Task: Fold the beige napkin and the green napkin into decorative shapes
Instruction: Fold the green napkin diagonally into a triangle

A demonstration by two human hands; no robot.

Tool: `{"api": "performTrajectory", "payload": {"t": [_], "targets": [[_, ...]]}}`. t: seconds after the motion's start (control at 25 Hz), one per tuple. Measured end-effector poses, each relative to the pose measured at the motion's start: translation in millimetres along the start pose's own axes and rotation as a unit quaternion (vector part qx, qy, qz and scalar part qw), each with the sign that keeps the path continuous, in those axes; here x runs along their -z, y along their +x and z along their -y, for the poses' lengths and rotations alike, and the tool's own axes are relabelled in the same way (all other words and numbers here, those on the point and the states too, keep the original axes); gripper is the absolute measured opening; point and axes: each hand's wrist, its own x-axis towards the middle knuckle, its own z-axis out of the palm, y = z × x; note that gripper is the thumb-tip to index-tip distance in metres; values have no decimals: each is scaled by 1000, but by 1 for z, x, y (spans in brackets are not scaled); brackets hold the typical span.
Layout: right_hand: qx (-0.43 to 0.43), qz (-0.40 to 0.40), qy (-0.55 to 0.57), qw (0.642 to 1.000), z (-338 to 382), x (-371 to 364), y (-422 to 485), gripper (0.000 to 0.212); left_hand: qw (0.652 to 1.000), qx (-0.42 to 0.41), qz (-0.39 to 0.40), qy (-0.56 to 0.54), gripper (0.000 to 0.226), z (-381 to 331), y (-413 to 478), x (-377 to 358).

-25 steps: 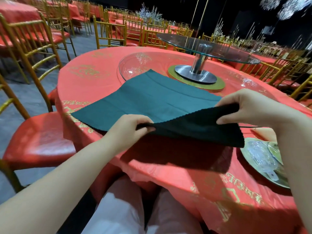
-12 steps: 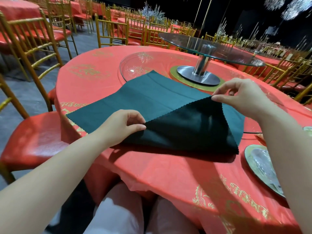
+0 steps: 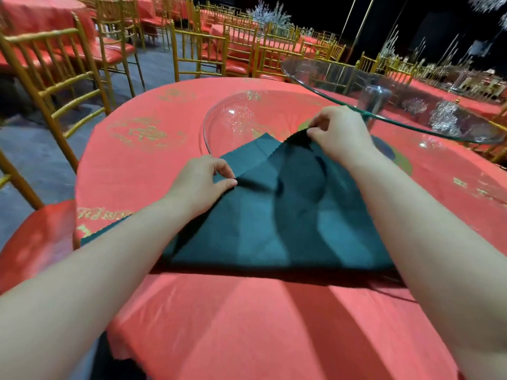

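Observation:
The green napkin lies on the red tablecloth, its near half folded over toward the far corner. My right hand pinches the folded-over corner at the far tip, over the edge of the low glass disc. My left hand pinches the napkin's left edge where the upper layer meets the lower one. A strip of the lower layer sticks out to the left under my left forearm. No beige napkin is in view.
A low glass disc lies on the table behind the napkin. A raised glass turntable on a metal post stands at the far right. Gold chairs with red seats ring the table on the left and behind.
My right hand has carried the near corner forward to the far tip, laying the fold flatter. My left hand slid forward along the left edge. The camera has tipped downward and leftward.

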Motion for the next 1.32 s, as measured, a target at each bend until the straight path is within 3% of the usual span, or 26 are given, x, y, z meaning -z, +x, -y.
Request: {"api": "performTrajectory", "payload": {"t": [0.12, 0.2, 0.32, 0.48, 0.68, 0.8, 0.92, 1.04, 1.12, 1.32], "targets": [[-3, 140, 111, 984, 6, -50, 24, 59, 997, 69, -35, 32, 6, 22, 41, -10], [10, 246, 103, 964, 6, -73, 17, 83, 993, 102, -28, 51, 5, 38, 56, -19], [51, 309, 41, 949, -8, -79, -18, 77, 988, 130, -5, 82, 5, 54, 65, -29], [50, 304, -50, 950, -37, -47, -82, 62, 986, 143, 0, 88, 8, 54, 75, -35], [-20, 310, -87, 947, -60, -27, -126, 54, 981, 146, 2, 125, 8, 59, 97, -38], [-23, 311, -82, 946, -64, -34, -132, 53, 980, 152, -31, 124, 30, 53, 80, -44], [-20, 311, -77, 947, -68, -40, -133, 54, 996, 18, -26, 85, 54, 32, 28, -34], [-13, 307, -80, 948, -70, -42, -134, 54, 982, -142, 73, 101, 58, 18, -42, -8], [-11, 297, -69, 952, -70, -42, -134, 53, 975, -153, 109, 123, 55, 26, -79, 8], [59, 214, 21, 975, -72, -28, -153, 57, 986, -117, 68, 99, 46, 71, -100, 28]]}}
